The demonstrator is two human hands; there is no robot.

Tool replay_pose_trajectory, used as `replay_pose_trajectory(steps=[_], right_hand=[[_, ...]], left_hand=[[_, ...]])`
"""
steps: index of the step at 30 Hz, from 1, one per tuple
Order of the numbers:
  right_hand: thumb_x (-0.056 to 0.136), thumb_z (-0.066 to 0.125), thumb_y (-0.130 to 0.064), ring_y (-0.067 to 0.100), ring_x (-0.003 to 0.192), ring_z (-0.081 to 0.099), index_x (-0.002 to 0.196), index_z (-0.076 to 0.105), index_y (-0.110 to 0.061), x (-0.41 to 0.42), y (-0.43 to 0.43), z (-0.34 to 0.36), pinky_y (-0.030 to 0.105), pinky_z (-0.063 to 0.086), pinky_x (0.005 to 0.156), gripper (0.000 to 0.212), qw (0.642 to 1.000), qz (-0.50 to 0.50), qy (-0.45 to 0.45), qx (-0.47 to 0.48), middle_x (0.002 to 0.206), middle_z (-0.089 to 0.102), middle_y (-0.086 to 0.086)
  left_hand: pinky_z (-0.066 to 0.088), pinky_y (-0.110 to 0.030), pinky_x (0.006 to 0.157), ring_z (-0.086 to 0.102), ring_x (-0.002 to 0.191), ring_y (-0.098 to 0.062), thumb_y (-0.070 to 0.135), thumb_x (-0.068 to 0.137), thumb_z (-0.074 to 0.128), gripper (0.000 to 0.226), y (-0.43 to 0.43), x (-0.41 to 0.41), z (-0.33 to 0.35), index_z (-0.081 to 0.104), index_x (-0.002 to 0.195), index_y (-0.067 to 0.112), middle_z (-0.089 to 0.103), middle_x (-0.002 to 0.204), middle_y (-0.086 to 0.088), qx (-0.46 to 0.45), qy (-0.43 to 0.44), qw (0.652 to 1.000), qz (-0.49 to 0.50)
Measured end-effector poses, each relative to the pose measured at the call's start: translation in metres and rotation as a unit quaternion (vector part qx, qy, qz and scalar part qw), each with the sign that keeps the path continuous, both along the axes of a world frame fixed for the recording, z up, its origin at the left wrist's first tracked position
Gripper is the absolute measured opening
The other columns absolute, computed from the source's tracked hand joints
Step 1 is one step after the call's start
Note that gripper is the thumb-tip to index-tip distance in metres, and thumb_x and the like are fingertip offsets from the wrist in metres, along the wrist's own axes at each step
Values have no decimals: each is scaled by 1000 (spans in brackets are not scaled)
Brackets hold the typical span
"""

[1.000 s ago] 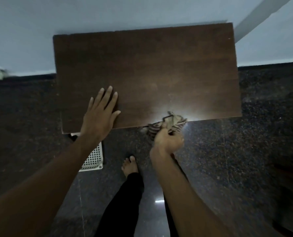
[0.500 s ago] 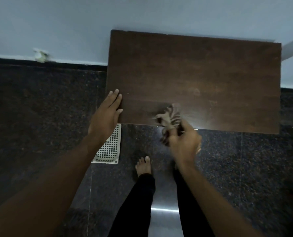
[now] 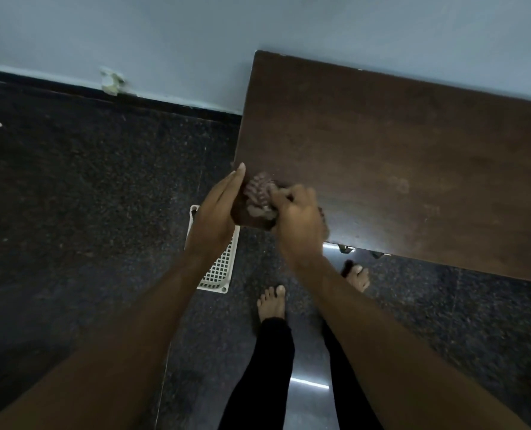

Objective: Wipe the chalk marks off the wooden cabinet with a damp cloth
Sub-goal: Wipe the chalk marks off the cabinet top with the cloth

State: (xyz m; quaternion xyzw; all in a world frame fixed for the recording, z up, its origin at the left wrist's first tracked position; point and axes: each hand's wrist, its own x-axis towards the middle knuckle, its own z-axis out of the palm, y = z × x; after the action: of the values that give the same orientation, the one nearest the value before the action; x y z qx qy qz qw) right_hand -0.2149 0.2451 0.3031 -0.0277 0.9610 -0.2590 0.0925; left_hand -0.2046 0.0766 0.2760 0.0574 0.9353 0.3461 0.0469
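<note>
The dark wooden cabinet top [image 3: 397, 156] fills the upper right of the head view, against a pale wall. My right hand [image 3: 301, 225] grips a striped cloth [image 3: 259, 195] and holds it on the cabinet's near left corner. My left hand [image 3: 217, 212] lies with straight fingers along the cabinet's left edge, right beside the cloth. Faint pale smudges [image 3: 399, 184] show on the wood to the right of the hands.
A white perforated plastic basket [image 3: 219, 268] sits on the dark speckled floor below the cabinet's left corner. My bare feet [image 3: 272, 301] stand just in front of the cabinet. A skirting line runs along the wall at left.
The view has swung left, so the cabinet now sits further right. My right hand has carried the cloth leftward along the front edge to the corner. My left hand has slid off the top onto the left edge.
</note>
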Motion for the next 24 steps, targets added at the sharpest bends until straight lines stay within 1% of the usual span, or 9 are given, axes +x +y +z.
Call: replay_pose_trajectory(steps=[2, 4, 6, 8, 10, 14, 16, 19, 24], right_hand=[[68, 80, -3, 32, 87, 56, 108, 70, -11, 7, -23, -3, 33, 51, 66, 42, 998, 58, 0, -26, 96, 60, 12], [64, 80, -3, 29, 85, 55, 111, 70, -13, 17, -15, -7, 31, 47, 61, 49, 992, 120, 10, -20, 95, 60, 8], [67, 76, -6, 31, 87, 55, 117, 68, -14, 24, 13, -14, 33, 48, 61, 51, 981, 189, 31, 10, 98, 59, 9], [78, 64, -7, 30, 91, 55, 119, 68, -13, 26, 44, -11, 39, 52, 67, 42, 976, 212, 37, 34, 101, 59, 10], [92, 53, -15, 23, 89, 59, 108, 70, -9, 16, 74, -9, 40, 54, 70, 24, 989, 151, -1, -3, 99, 63, 10], [96, 60, -17, 20, 51, 48, 80, 58, -11, -42, 125, 2, 31, 36, 46, 17, 995, -90, -28, -42, 69, 50, 14], [93, 58, -6, 22, 62, 54, 85, 63, -8, -77, 138, 2, 32, 43, 54, 10, 994, -91, 1, 56, 75, 52, 16], [86, 61, -4, 39, 93, 57, 116, 70, -3, -134, 136, -12, 36, 47, 78, 31, 989, -79, 42, 118, 101, 60, 23], [87, 64, -21, 38, 100, 61, 119, 70, -9, -209, 79, -11, 36, 46, 89, 35, 991, -116, 50, 42, 112, 64, 23]], left_hand=[[35, -29, 119, 44, 140, -18, 36, 97, 39, 65, -5, -4, 4, 36, 153, 2, 45, 153, -15, 55, -25, 998, 3], [38, -34, 117, 45, 140, -20, 27, 100, 38, 57, -11, -9, 2, 37, 152, 4, 46, 153, -15, 44, -25, 999, -16], [39, -40, 115, 45, 141, -27, 15, 102, 38, 50, -11, -9, -5, 41, 150, 2, 47, 152, -17, -30, 15, 999, -41], [36, -40, 118, 37, 146, -32, 22, 103, 37, 52, -4, -10, -8, 41, 150, 0, 41, 155, -20, -105, 25, 992, -68], [28, -43, 120, 21, 153, -35, 40, 103, 33, 64, 7, -12, -10, 35, 154, 1, 27, 163, -21, -175, 13, 978, -113], [14, -53, 125, 6, 155, -38, 58, 102, 22, 79, 28, -7, -20, 18, 160, 5, 6, 166, -24, -269, -14, 954, -128], [16, -55, 125, 7, 155, -38, 57, 103, 21, 77, 35, -3, -24, 16, 160, 5, 6, 166, -25, -285, -13, 953, -103], [17, -53, 125, 8, 155, -38, 57, 103, 20, 77, 37, -4, -27, 16, 160, 6, 7, 166, -24, -286, -4, 953, -97], [20, -54, 122, 13, 154, -40, 57, 103, 22, 77, 36, -5, -28, 19, 159, 5, 12, 165, -26, -292, -5, 950, -106]])
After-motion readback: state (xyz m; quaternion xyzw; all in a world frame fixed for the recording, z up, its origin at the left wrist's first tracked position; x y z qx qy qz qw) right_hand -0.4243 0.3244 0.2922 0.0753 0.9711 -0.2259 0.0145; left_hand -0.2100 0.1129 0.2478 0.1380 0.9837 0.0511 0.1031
